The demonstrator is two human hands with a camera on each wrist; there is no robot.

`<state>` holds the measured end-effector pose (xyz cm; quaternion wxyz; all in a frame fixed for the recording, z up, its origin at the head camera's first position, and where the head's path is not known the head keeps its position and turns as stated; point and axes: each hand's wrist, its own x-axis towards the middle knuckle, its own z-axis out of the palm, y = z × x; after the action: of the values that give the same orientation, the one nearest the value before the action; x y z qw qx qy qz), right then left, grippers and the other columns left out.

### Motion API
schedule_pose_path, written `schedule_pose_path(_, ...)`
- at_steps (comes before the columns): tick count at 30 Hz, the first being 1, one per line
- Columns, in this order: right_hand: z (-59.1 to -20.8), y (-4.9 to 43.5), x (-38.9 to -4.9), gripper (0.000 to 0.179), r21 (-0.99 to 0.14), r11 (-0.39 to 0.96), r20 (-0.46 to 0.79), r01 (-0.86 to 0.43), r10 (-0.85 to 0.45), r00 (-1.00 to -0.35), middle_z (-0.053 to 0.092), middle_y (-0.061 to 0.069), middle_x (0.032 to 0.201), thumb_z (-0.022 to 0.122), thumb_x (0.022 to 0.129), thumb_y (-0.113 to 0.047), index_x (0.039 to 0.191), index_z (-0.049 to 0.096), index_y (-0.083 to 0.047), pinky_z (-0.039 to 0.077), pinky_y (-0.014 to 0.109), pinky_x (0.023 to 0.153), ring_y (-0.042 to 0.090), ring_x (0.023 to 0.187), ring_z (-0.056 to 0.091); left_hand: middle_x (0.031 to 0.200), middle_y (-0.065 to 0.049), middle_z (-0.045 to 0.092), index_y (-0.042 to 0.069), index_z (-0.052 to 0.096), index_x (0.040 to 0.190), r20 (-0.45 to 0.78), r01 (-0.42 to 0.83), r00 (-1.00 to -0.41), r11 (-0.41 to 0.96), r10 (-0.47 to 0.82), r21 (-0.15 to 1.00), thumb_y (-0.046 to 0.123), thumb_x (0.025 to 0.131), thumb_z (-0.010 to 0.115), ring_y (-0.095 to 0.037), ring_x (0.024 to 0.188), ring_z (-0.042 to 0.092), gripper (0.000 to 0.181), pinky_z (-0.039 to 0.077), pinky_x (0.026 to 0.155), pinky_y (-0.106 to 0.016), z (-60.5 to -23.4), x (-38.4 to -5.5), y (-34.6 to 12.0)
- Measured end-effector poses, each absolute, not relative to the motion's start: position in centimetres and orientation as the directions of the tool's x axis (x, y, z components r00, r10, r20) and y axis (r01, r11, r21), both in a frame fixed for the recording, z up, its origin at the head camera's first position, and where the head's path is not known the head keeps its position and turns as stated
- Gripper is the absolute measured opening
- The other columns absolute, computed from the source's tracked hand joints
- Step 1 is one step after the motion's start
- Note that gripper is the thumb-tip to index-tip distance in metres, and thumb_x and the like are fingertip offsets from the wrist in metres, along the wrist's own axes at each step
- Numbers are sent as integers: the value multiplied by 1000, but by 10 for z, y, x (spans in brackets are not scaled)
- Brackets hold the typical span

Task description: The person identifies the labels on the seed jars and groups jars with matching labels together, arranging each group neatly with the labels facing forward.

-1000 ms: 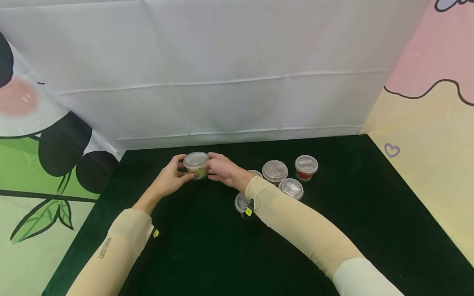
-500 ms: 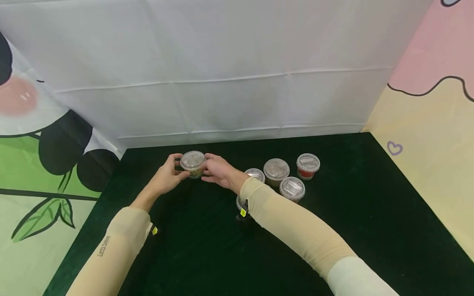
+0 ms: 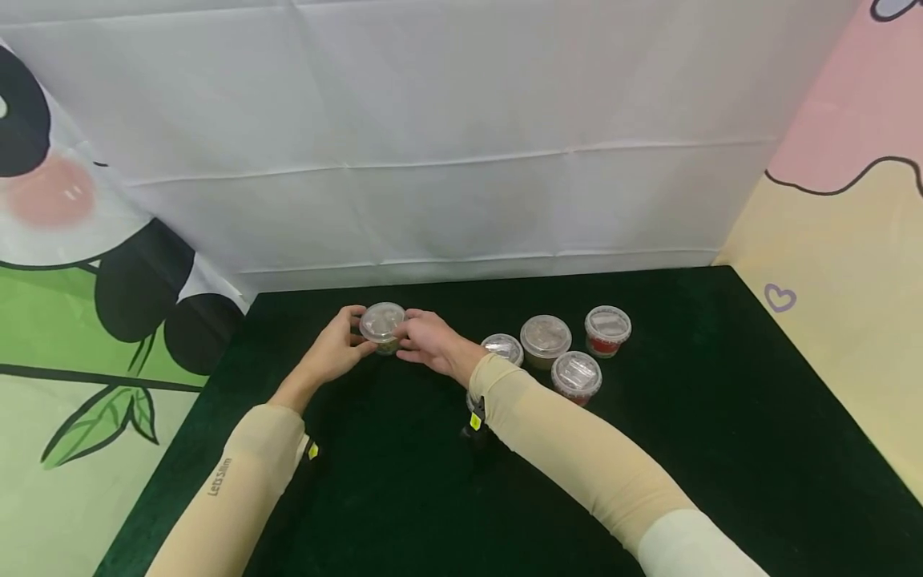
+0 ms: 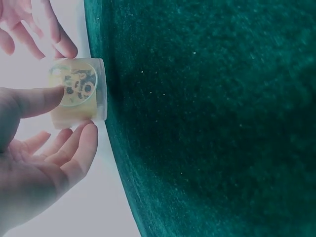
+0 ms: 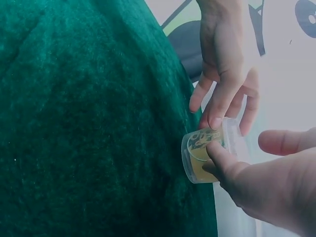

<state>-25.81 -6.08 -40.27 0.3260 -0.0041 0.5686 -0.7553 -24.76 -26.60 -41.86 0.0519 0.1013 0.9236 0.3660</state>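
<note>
A small clear plastic tub (image 3: 383, 322) with a see-through lid is held upright between both hands near the back edge of the dark green table (image 3: 404, 481). In the left wrist view the tub (image 4: 74, 111) shows yellowish contents and a round patterned label. My left hand (image 3: 335, 344) grips it from the left, its thumb on the label side and its fingers curled around the far side. From the right, my right hand (image 3: 433, 344) has bent fingertips against the wall, while one digit stands out apart from it in the right wrist view.
Several lidded tubs stand right of the hands: one with a broad lid (image 3: 546, 336), a red-filled one (image 3: 607, 330), another (image 3: 576, 375) in front, and one (image 3: 502, 349) by the right wrist. The right sleeve (image 3: 570, 437) partly covers a further tub. A white cloth backdrop (image 3: 447, 208) rises behind.
The tub stays between both hands near the same spot. Its patterned label and yellow side have turned out of the head view. The right fingers have shifted slightly around its side.
</note>
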Motion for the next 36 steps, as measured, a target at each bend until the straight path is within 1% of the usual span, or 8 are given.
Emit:
schedule_pose_path(10, -402, -60, -261, 64, -859, -103, -389, 501, -503, -772, 37, 16, 157, 50, 103, -5, 162, 23, -11, 41, 46, 111, 34, 145, 37, 139, -37, 42, -12, 20, 152, -25, 189, -962, 732, 270, 655, 3, 100, 61, -49, 118, 57, 68, 53, 94, -54, -418, -248, -264)
schedule_pose_path(17, -404, -58, -262, 62, -859, -68, -403, 507, -521, -752, 38, 15, 156, 49, 104, -8, 161, 25, -11, 40, 47, 112, 35, 146, 35, 143, -37, 38, -10, 17, 154, -82, 154, -959, 745, 270, 649, 6, 102, 58, -50, 125, 53, 68, 50, 98, -55, -416, -246, -263)
schedule_pose_path(19, -404, -58, -262, 61, -872, -34, -399, 488, -529, -749, 38, 16, 156, 50, 104, -9, 161, 27, -10, 40, 48, 113, 36, 146, 34, 145, -37, 36, -10, 16, 155, -100, 146, -957, 748, 272, 647, 6, 103, 57, -50, 127, 51, 68, 49, 100, -56, -415, -246, -263)
schedule_pose_path(24, -403, -59, -258, 62, -921, 90, -360, 378, -565, -742, 36, 15, 157, 50, 105, -12, 161, 25, -9, 39, 49, 113, 36, 145, 34, 150, -37, 30, -10, 13, 155, -122, 138, -951, 744, 283, 653, 7, 105, 54, -51, 134, 43, 68, 43, 106, -58, -415, -245, -264)
schedule_pose_path(30, -402, -57, -255, 63, -933, 126, -348, 337, -558, -753, 34, 15, 159, 50, 105, -13, 161, 24, -9, 39, 49, 112, 36, 144, 35, 151, -37, 29, -12, 13, 154, -106, 156, -948, 727, 301, 669, 5, 104, 53, -51, 137, 39, 67, 40, 108, -58, -415, -244, -264)
schedule_pose_path(32, -403, -56, -254, 62, -946, 182, -325, 269, -549, -770, 35, 15, 159, 51, 105, -13, 161, 25, -9, 41, 48, 111, 34, 143, 38, 151, -38, 29, -13, 13, 154, -105, 161, -947, 731, 304, 663, 6, 104, 53, -51, 137, 38, 66, 38, 109, -60, -415, -243, -264)
schedule_pose_path(34, -405, -55, -254, 61, -949, 289, -275, 130, -549, -789, 37, 14, 159, 52, 104, -15, 160, 28, -8, 40, 45, 112, 29, 141, 42, 152, -38, 28, -14, 14, 154, -101, 170, -948, 748, 302, 641, 8, 105, 54, -51, 139, 35, 66, 34, 111, -61, -415, -243, -263)
schedule_pose_path(36, -405, -53, -253, 61, -907, 417, -209, -53, -557, -804, 46, 14, 152, 53, 104, -17, 160, 30, -8, 47, 39, 104, 24, 123, 56, 153, -37, 27, -13, 16, 154, -96, 179, -950, 773, 296, 609, 11, 105, 53, -51, 142, 30, 66, 28, 114, -63, -414, -242, -263)
